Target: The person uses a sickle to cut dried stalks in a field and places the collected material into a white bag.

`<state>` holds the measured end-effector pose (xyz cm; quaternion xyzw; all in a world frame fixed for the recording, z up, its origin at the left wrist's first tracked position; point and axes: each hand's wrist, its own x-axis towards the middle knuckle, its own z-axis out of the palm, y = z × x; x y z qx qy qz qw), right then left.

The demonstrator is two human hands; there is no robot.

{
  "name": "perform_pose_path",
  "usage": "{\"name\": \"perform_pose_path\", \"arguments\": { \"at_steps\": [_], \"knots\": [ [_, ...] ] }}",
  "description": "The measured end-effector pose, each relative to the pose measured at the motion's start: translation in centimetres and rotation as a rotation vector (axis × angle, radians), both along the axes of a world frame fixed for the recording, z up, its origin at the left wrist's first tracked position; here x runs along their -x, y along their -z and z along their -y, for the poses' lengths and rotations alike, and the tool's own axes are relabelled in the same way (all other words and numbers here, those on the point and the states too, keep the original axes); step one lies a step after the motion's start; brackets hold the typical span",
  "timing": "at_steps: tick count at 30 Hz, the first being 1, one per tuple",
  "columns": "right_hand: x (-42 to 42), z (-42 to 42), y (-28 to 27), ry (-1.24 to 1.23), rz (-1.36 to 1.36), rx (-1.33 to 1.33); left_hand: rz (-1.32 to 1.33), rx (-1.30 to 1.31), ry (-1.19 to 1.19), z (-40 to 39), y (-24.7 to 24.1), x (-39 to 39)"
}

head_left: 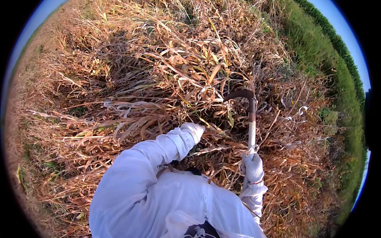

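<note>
In a white knit glove, my right hand (pixel 252 166) is closed around the pale handle of a sickle (pixel 252 119). The sickle's dark curved blade points left, among dry stalks and leaves ahead of me. My left hand (pixel 195 131), gloved in white too, is bent inward in front of my chest, at the dry stalks (pixel 178 110). Its fingers are largely hidden, so whether it grips any stalks cannot be told. White sleeves cover both arms.
Dense dry, brown plants (pixel 119 125) lie and lean all around, mostly slanting left. A thin bare stem (pixel 272 125) rises right of the sickle. Green grass (pixel 321 44) and a taller green crop (pixel 342 32) line the right edge.
</note>
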<state>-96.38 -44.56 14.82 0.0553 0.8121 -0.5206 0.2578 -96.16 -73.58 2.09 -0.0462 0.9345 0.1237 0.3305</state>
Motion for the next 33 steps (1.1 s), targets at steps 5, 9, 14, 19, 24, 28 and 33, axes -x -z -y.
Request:
{"name": "perform_pose_path", "arguments": {
  "at_steps": [5, 9, 14, 19, 24, 28, 33],
  "knots": [
    [-2.0, -2.3, 0.9, -0.080, -0.004, -0.132, -0.086, 0.167, -0.012, 4.5, -1.3, -2.3],
    [-2.7, -1.0, 2.5, -0.064, 0.099, -0.101, -0.140, 0.037, -0.023, 3.7, -4.5, -2.1],
    [-2.1, 1.9, 4.6, -0.159, -0.107, -0.191, -0.414, -0.076, -0.251, 3.9, -4.4, 0.4],
    [-0.8, 3.9, 8.4, -0.152, -0.381, -0.110, -0.196, 0.018, -0.451, 5.2, -2.9, 5.8],
    [1.8, 7.5, 7.4, -0.090, -0.124, -0.286, -0.071, 0.057, -0.385, 5.8, 0.0, 4.9],
    [4.1, 9.6, 10.6, -0.066, -0.195, -0.262, -0.090, 0.112, -0.185, 7.2, 5.8, 3.9],
    [5.4, 11.3, 12.0, -0.089, -0.185, -0.145, 0.021, 0.093, -0.140, 7.0, 2.7, 3.8]
  ]
}}
